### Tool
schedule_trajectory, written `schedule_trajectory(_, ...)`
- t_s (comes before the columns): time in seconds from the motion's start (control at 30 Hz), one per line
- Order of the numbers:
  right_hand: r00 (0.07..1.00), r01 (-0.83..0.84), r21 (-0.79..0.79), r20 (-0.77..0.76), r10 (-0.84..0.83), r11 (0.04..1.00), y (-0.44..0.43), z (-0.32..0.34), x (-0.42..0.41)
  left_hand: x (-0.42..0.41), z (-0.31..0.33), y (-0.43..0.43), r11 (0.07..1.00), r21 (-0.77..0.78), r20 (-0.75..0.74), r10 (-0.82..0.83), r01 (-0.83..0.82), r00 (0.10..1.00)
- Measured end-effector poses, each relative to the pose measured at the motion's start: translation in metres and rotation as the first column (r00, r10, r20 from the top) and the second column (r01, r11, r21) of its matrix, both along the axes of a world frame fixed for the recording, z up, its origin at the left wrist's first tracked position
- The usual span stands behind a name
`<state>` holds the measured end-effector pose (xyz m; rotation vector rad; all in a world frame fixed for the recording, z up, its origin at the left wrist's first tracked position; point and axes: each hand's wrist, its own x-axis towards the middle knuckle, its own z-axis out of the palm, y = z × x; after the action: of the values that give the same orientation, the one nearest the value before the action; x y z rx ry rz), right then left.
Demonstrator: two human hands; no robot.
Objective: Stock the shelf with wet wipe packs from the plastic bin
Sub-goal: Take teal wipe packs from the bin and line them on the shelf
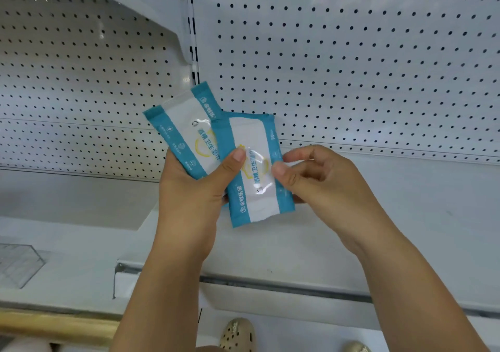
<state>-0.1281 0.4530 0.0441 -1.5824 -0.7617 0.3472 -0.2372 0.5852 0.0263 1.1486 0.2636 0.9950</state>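
Teal-and-white plastic wet wipe packs [184, 124] are standing upright, gripped by the left hand [194, 197]; the right hand [324, 186] is pinching the front one's right edge.

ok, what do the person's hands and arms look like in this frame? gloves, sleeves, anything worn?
Nothing worn. Left hand and right hand are bare: no gloves, rings, watch or wristband. Left forearm and right forearm are uncovered down to the frame edge, no sleeve in view. Nails on the fingers that show are short, unpainted.
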Motion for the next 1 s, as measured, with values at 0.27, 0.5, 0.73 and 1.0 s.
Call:
schedule_trajectory(0.27,0.989,0.075,0.296,-0.140,-0.035,0.952,-0.004,0.002,0.000,0.000,-0.003,-0.008,0.962,0.119,-0.189,-0.221,0.246,0.957)
schedule_trajectory(0.5,0.967,0.118,0.354,-0.253,-0.026,0.928,-0.009,0.004,0.007,0.002,-0.001,-0.006,0.991,0.063,-0.107,-0.108,0.115,0.988)
schedule_trajectory(0.73,0.935,-0.248,0.064,-0.243,0.257,0.967,-0.017,-0.004,0.011,-0.002,-0.007,0.010,0.995,-0.019,-0.029,0.099,-0.100,0.995)
schedule_trajectory(1.0,0.988,-0.139,-0.128,-0.088,0.128,0.982,0.001,-0.019,0.001,-0.008,-0.008,0.021,0.900,-0.153,-0.077,0.402,-0.409,0.912)
